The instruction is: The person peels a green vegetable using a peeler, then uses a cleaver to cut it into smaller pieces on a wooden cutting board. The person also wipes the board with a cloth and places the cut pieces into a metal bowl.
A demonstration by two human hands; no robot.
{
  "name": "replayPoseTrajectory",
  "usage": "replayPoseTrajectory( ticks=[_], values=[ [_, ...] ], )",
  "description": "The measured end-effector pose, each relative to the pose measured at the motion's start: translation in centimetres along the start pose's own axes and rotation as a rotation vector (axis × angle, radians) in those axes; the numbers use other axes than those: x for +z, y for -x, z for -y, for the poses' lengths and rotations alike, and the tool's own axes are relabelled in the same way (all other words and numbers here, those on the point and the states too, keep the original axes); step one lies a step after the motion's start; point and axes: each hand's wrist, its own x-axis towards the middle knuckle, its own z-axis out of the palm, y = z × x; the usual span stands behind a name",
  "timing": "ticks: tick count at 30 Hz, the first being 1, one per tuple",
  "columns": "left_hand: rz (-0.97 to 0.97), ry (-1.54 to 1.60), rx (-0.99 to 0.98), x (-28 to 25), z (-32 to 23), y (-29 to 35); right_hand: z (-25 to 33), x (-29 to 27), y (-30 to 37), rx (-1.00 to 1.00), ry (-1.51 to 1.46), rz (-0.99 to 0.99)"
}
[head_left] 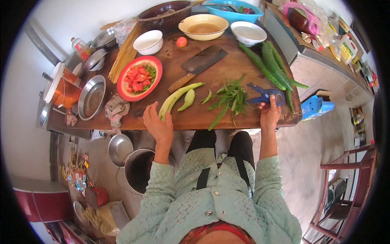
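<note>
My left hand (158, 127) is at the table's front edge, its thumb and fingers loosely around the near end of a long, curved, pale green peeled cucumber (175, 99). That cucumber lies on the wood, beside a short pale green piece (188, 100). My right hand (269, 115) grips a dark blue peeler-like tool (266, 96) with a forked end; its exact kind is unclear. Between my hands sits a heap of dark green peels (231, 97), with one small curved scrap (206, 96) to its left. Several unpeeled cucumbers (271, 65) lie beyond my right hand.
A cleaver (204, 62) lies mid-table. A red-rimmed plate (120, 87) of cut red and green pieces stands left. White bowls (148, 49), a cream basin (203, 34) and a blue basin (227, 14) stand at the back. A bucket (131, 171) is below the table.
</note>
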Motion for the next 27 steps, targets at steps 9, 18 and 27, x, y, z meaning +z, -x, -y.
replayPoseTrajectory(
  ticks=[9, 18, 27],
  values=[
    [0.105, 0.214, -0.183, 0.9, 2.5, 1.8, -0.6, -1.5, -1.3, 0.086, -0.004, -0.045],
    [0.142, 0.192, -0.095, 0.2, 2.8, 2.6, -0.4, -2.0, -2.2, 0.14, 0.161, -0.01],
    [0.115, 0.213, -0.087, 0.5, 3.2, 2.8, 1.1, -0.1, -2.1, 0.429, 0.327, -0.017]
  ],
)
